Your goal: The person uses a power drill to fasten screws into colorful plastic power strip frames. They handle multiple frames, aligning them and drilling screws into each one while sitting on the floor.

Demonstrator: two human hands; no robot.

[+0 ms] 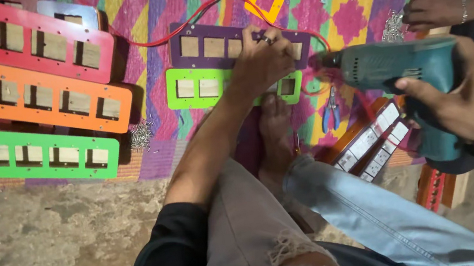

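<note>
On the patterned mat, the left hand (261,61) is pressing flat, grip spread open, over the purple switch-board panel (206,44) and the green panel (196,87) beneath it, a bare foot (273,128) bracing the edge. These look stiff, light and thin, best pinned near the cut-outs. The right hand (471,106) is wrapping its grip closed around the heavy teal electric drill (400,64).
</note>
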